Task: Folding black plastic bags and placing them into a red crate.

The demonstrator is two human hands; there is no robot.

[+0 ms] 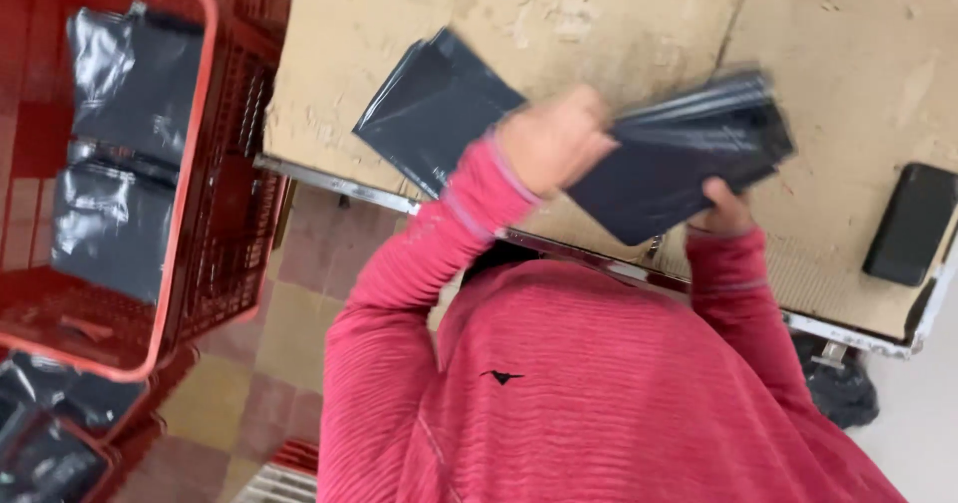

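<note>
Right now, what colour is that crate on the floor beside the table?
Red. The crate shows clearest in the head view, with dark plastic bags lying inside it.

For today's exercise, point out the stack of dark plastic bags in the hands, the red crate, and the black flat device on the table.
stack of dark plastic bags [679, 164], head view, broad flat face.
red crate [190, 114], head view, right rim.
black flat device [910, 224], head view, centre of its top.

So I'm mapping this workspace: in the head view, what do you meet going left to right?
Red crate → loose dark bag → left hand → stack of dark bags → black flat object.
</note>
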